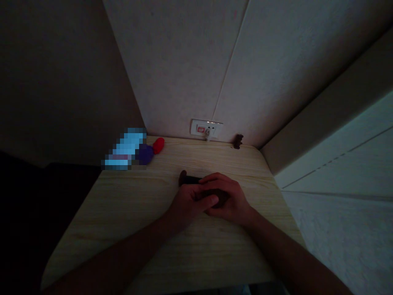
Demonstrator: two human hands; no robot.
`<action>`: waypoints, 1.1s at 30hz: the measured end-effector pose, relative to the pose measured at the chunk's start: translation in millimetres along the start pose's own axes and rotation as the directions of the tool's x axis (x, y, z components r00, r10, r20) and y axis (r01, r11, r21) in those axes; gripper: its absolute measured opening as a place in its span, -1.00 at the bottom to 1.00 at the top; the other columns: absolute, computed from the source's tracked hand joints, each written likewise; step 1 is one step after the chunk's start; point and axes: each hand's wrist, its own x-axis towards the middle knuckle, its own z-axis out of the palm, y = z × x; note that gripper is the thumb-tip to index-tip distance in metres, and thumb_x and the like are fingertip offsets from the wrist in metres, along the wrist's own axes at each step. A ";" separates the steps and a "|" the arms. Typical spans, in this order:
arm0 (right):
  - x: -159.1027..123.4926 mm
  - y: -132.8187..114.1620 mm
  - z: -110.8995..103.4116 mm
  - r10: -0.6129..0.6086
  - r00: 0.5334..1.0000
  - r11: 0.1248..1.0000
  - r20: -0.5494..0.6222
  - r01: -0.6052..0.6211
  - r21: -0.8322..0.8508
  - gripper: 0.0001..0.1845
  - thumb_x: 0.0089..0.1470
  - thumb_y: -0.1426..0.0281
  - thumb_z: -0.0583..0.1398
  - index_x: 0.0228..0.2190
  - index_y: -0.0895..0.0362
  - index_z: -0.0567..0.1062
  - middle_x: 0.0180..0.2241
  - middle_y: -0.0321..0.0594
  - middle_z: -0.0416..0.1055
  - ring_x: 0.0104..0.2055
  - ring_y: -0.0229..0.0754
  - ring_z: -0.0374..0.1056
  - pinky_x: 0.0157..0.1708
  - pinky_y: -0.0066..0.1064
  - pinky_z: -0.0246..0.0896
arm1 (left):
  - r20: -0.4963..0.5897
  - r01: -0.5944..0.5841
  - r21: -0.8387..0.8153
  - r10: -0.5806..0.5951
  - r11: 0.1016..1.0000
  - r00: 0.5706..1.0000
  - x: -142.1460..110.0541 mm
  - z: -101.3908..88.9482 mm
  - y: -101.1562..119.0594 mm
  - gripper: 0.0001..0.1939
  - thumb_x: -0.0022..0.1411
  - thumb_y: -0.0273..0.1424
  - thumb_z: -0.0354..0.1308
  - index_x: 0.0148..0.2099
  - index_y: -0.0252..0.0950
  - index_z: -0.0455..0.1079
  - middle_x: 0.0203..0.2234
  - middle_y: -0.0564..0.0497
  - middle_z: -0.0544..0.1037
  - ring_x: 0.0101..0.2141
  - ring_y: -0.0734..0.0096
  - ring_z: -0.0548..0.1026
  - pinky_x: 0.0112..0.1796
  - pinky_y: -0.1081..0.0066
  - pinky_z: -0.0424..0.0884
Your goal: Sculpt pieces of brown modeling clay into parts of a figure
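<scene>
Both my hands meet over a dark, flat object (189,180) that lies on the pale wooden table (129,213), a little behind its middle. My left hand (190,203) comes in from the lower left, fingers curled over the object's near end. My right hand (229,198) comes from the lower right and wraps around the same end, its fingers bent over the top. Only the object's far left end sticks out beyond my fingers; the room is dim and I cannot make out what it is.
A white wall socket (205,128) sits on the back wall just above the table. A red object (159,145) and a purple object (145,154) lie at the back left beside a blurred blue patch (125,150). A small dark thing (238,141) stands at the back right corner.
</scene>
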 end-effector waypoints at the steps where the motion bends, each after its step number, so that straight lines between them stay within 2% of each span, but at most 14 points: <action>1: 0.1 -0.2 0.1 0.004 1.000 1.000 -0.003 -0.004 0.015 -0.61 -0.04 0.31 0.44 -0.13 0.03 0.59 -0.10 -0.10 0.55 -0.09 -0.06 0.52 -0.10 -0.21 0.47 | 0.006 0.009 -0.008 -0.009 1.000 1.000 -0.1 -0.1 -0.7 -0.70 0.05 -0.23 0.40 -0.26 -0.37 0.64 -0.47 -0.04 0.64 -0.48 0.39 0.51 -0.42 0.43 0.35; 6: 1.1 -2.0 -0.5 0.043 0.999 0.998 -0.017 -0.042 0.043 -0.53 -0.05 0.34 0.45 -0.06 0.03 0.55 -0.07 -0.10 0.53 -0.04 -0.05 0.49 -0.04 -0.19 0.44 | -0.029 0.016 -0.052 -0.018 0.999 0.999 -0.2 -0.3 1.3 -0.75 0.04 -0.26 0.42 -0.31 -0.38 0.63 -0.51 0.00 0.61 -0.49 0.43 0.49 -0.43 0.47 0.32; 10: 1.1 -2.5 -2.0 0.042 0.999 0.998 -0.017 -0.041 0.048 -0.53 -0.07 0.32 0.47 -0.09 0.03 0.54 -0.05 -0.08 0.51 -0.04 -0.04 0.48 -0.05 -0.18 0.44 | -0.027 0.031 -0.097 -0.034 0.995 0.999 -0.4 -0.6 2.2 -0.73 0.05 -0.27 0.42 -0.25 -0.36 0.64 -0.46 -0.01 0.64 -0.46 0.42 0.51 -0.39 0.46 0.34; 15: 0.8 -2.3 -1.6 0.012 0.999 0.999 -0.039 -0.011 0.044 -0.60 -0.08 0.38 0.48 -0.17 0.04 0.56 -0.10 -0.10 0.53 -0.08 -0.08 0.49 -0.09 -0.24 0.43 | -0.014 0.023 -0.053 -0.024 0.998 1.000 -0.7 -0.9 0.5 -0.72 0.07 -0.26 0.40 -0.26 -0.38 0.64 -0.47 -0.02 0.63 -0.48 0.43 0.49 -0.41 0.47 0.30; 20: 0.6 -0.5 -0.4 0.062 0.998 0.995 -0.024 -0.060 0.073 -0.49 -0.09 0.33 0.47 -0.07 0.04 0.53 -0.08 -0.09 0.54 -0.05 -0.06 0.49 -0.05 -0.22 0.42 | -0.042 -0.008 0.045 0.010 0.999 0.999 0.3 -1.6 3.2 -0.71 0.03 -0.24 0.39 -0.36 -0.41 0.58 -0.59 0.05 0.51 -0.54 0.49 0.39 -0.48 0.49 0.22; 22: 0.9 -0.1 -0.4 0.068 0.998 0.995 -0.015 -0.067 0.072 -0.52 -0.08 0.34 0.46 -0.08 0.05 0.53 -0.09 -0.09 0.54 -0.05 -0.05 0.49 -0.05 -0.21 0.42 | -0.044 -0.007 0.071 0.010 0.997 0.999 0.7 -1.9 3.7 -0.71 0.02 -0.23 0.39 -0.40 -0.41 0.56 -0.61 0.07 0.47 -0.55 0.49 0.36 -0.49 0.48 0.20; 27: 1.4 -1.0 -0.8 0.053 0.998 0.998 -0.039 -0.052 0.047 -0.62 -0.05 0.30 0.44 -0.16 0.06 0.56 -0.12 -0.09 0.56 -0.10 -0.06 0.50 -0.10 -0.22 0.43 | -0.004 0.017 0.051 -0.017 0.999 1.000 0.6 -1.7 2.9 -0.71 -0.02 -0.24 0.41 -0.40 -0.40 0.55 -0.60 0.07 0.46 -0.54 0.49 0.35 -0.47 0.48 0.20; 33: -1.3 -0.5 0.5 0.044 0.996 0.999 -0.072 -0.043 0.026 -0.63 -0.05 0.29 0.44 -0.19 0.07 0.54 -0.11 -0.09 0.54 -0.12 -0.08 0.50 -0.12 -0.26 0.43 | -0.007 0.041 0.084 -0.041 0.996 0.999 0.5 -1.5 3.2 -0.69 0.00 -0.22 0.38 -0.47 -0.40 0.49 -0.64 0.11 0.37 -0.56 0.53 0.27 -0.49 0.48 0.10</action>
